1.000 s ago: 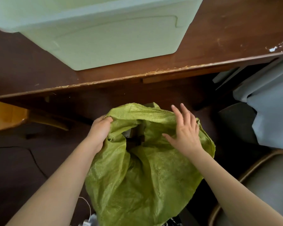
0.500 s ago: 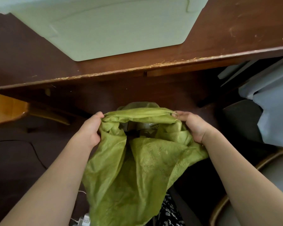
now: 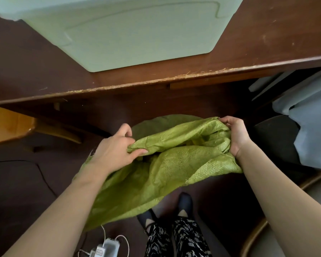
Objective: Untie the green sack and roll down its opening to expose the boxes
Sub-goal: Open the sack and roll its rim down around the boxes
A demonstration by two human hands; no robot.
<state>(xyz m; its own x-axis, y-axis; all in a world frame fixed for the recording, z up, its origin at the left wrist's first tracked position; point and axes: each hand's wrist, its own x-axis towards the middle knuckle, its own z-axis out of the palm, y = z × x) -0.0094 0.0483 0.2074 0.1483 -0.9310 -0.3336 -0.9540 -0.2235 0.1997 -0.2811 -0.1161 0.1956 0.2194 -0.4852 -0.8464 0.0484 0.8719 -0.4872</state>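
The green sack (image 3: 156, 175) stands on the floor just in front of the brown worktop (image 3: 267, 43), below the pale foam box (image 3: 128, 34) that sits on it. It looks to be thin woven plastic cloth: light, limp and rather slick, holding a crease but no shape of its own, so I judge it best taken at the rim, on opposite sides, with the cloth bunched into the grip and turned outward. The left hand (image 3: 115, 153) pinches a fold of the rim between thumb and fingertips; the right hand (image 3: 236, 135) is closed around a gathered handful at the far right edge. No tie shows. The boxes are hidden under the folds now. Half a second ago the mouth gaped between the hands and something pale showed inside; since then the rim has been drawn flatter and wider, the right hand has moved further right, and the person's patterned trousers (image 3: 176, 236) have come into view.
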